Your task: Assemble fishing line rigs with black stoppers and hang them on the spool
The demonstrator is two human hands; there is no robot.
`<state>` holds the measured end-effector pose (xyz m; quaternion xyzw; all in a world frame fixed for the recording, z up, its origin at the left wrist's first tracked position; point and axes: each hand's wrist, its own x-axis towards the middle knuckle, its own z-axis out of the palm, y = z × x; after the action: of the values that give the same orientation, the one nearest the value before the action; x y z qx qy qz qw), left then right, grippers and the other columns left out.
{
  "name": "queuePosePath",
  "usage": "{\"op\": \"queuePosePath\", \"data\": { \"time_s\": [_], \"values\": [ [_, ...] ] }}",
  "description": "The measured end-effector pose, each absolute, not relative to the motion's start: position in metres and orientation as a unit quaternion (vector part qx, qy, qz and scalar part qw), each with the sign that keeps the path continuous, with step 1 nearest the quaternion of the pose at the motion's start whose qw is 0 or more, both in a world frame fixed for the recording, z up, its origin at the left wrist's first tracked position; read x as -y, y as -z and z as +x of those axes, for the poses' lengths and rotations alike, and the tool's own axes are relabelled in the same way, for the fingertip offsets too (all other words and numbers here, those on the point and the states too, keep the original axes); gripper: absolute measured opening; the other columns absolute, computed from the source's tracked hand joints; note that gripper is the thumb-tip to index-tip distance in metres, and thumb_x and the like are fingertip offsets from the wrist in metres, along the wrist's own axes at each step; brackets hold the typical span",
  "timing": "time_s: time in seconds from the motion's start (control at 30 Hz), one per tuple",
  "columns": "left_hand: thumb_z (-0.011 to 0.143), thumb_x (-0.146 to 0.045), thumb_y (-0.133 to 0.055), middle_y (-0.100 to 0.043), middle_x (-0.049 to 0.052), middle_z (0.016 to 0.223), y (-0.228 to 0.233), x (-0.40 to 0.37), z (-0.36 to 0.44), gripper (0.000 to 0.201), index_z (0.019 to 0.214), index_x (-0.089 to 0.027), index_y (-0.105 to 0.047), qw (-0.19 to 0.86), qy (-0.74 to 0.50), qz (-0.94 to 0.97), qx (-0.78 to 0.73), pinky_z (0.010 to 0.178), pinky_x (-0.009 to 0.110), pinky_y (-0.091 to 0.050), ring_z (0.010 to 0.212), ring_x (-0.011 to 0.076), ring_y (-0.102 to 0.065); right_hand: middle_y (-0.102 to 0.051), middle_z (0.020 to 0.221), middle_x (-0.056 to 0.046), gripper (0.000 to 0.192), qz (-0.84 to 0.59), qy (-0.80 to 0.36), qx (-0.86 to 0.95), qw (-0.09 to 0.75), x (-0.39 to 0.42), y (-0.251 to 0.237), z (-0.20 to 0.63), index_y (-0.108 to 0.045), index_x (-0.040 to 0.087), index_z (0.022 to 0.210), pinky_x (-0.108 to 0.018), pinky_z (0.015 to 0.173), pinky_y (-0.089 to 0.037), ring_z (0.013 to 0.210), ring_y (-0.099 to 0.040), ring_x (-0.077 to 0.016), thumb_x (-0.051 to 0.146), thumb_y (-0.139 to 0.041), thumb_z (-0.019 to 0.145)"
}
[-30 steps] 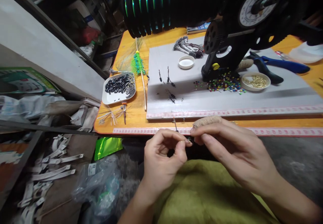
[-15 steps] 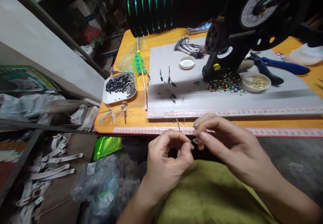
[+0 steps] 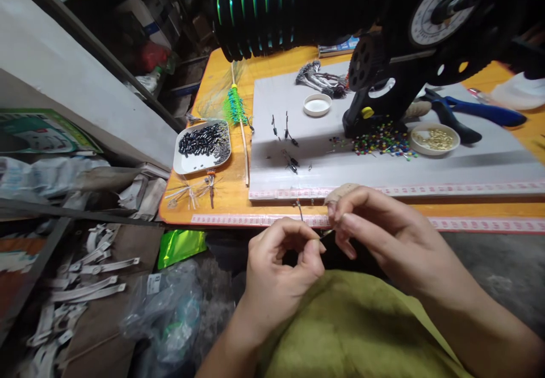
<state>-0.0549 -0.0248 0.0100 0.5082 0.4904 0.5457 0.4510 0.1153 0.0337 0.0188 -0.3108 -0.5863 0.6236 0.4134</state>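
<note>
Just in front of the table edge, my left hand [image 3: 287,261] pinches one end of a short thin wire-like piece [image 3: 326,234] between thumb and forefinger. My right hand [image 3: 378,230] has its thumb and forefinger closed at the other end of that piece, and a tan covering wraps one of its fingers. What exactly the piece is stays too small to make out. Beyond the hands, several small dark assemblies [image 3: 292,162] lie on the white board [image 3: 340,173]. One short dark wired piece [image 3: 300,210] lies at the table's near edge.
Left on the orange table [image 3: 179,213] sits a white tray [image 3: 176,162] of black cylinders. A black machine stand [image 3: 355,108] rises over the board. Around it are colourful beads [image 3: 385,142], a dish [image 3: 430,151] of gold bits, blue-handled pliers [image 3: 485,110] and a white lid [image 3: 317,105].
My right hand has shifted slightly, its lower fingers spreading a little more. The gap between the two hands is slightly wider. My left hand keeps its pinch.
</note>
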Motion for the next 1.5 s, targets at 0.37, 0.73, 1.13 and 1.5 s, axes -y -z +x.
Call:
{"op": "queuePosePath", "data": {
  "time_s": [0.37, 0.73, 1.13, 1.5],
  "values": [
    [0.091, -0.012, -0.066, -0.067, -0.002, 0.077, -0.013, 0.024, -0.056, 0.008, 0.086, -0.019, -0.064, 0.446, -0.555, 0.497, -0.495, 0.064, 0.015, -0.05, 0.067, 0.007, -0.061, -0.072, 0.099, -0.001, 0.029, -0.347, -0.537, 0.674, 0.37, -0.031, -0.026, 0.129, -0.068, 0.037, 0.126, -0.019, 0.066, -0.059, 0.077, -0.07, -0.0118, 0.036, -0.064, 0.097],
    [0.092, -0.014, -0.064, -0.067, -0.001, 0.08, -0.012, 0.025, -0.064, 0.006, 0.091, -0.02, -0.064, 0.364, -0.498, 0.589, -0.521, 0.067, 0.019, -0.052, 0.072, 0.0102, -0.065, -0.069, 0.095, -0.005, 0.02, -0.311, -0.134, 0.862, 0.377, -0.027, -0.025, 0.138, -0.069, 0.017, 0.11, -0.021, 0.074, -0.054, 0.081, -0.068, -0.0124, 0.008, -0.062, 0.095],
    [0.092, -0.005, -0.059, -0.074, 0.006, 0.081, -0.027, 0.01, -0.076, 0.015, 0.1, -0.017, -0.064, 0.05, -0.387, 0.791, -0.471, 0.075, 0.025, -0.058, 0.075, 0.015, -0.07, -0.071, 0.09, -0.004, 0.02, -0.334, -0.157, 0.84, 0.397, -0.028, -0.026, 0.138, -0.067, 0.023, 0.104, -0.025, 0.065, -0.055, 0.074, -0.069, -0.0149, 0.009, -0.067, 0.09],
    [0.089, -0.005, -0.059, -0.064, 0.002, 0.076, -0.033, 0.01, -0.071, 0.012, 0.088, -0.016, -0.062, 0.135, -0.397, 0.75, -0.511, 0.061, 0.02, -0.047, 0.072, 0.0119, -0.061, -0.07, 0.112, -0.012, 0.025, -0.277, -0.096, 0.883, 0.366, -0.026, -0.015, 0.135, -0.067, 0.019, 0.114, -0.032, 0.09, -0.059, 0.103, -0.071, -0.022, 0.007, -0.059, 0.093]
  ]
}}
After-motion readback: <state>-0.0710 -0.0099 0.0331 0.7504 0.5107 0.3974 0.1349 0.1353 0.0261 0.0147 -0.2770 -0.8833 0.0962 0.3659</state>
